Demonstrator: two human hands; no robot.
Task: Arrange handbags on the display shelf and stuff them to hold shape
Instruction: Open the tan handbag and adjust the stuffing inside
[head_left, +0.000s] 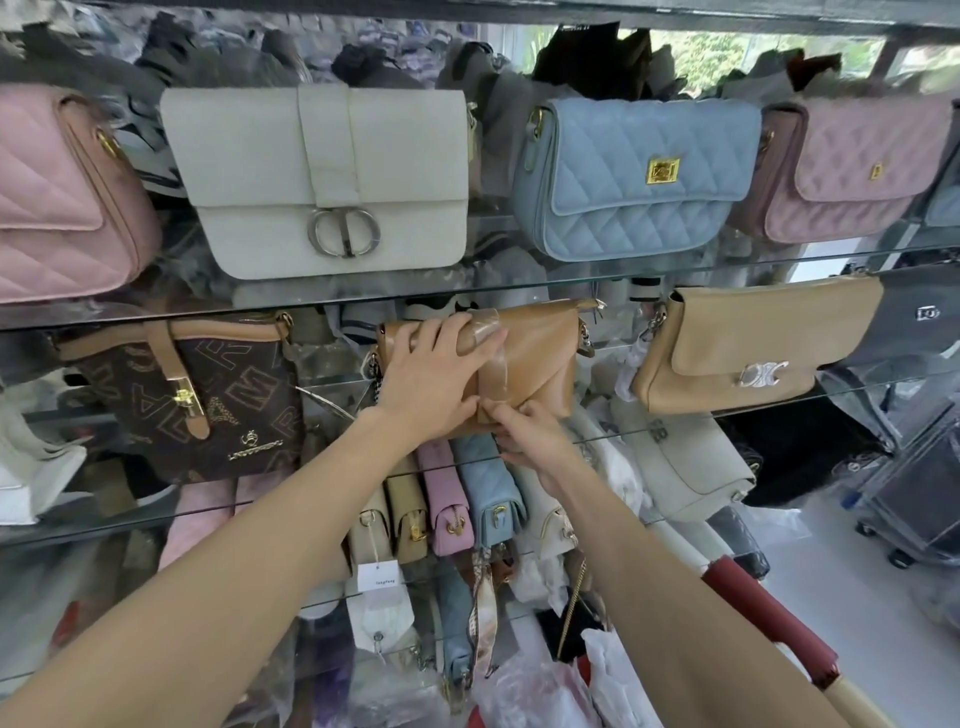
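Observation:
A tan leather handbag (540, 353) stands on the second glass shelf (779, 402), at the middle of the head view. My left hand (431, 374) lies flat across its front flap, fingers spread over the top edge and the strap of film. My right hand (530, 436) pinches the bag's lower edge just below the flap's tip. On the same shelf a brown monogram bag (208, 400) stands to the left and a beige bag with a silver clasp (743, 348) to the right.
The upper glass shelf (519, 288) carries a pink quilted bag (62, 197), a white bag (322, 182), a blue quilted bag (634, 176) and a mauve quilted bag (852, 166). Lower shelves hold several small bags (447, 499) in a row. A wheeled rack (914, 499) stands at right.

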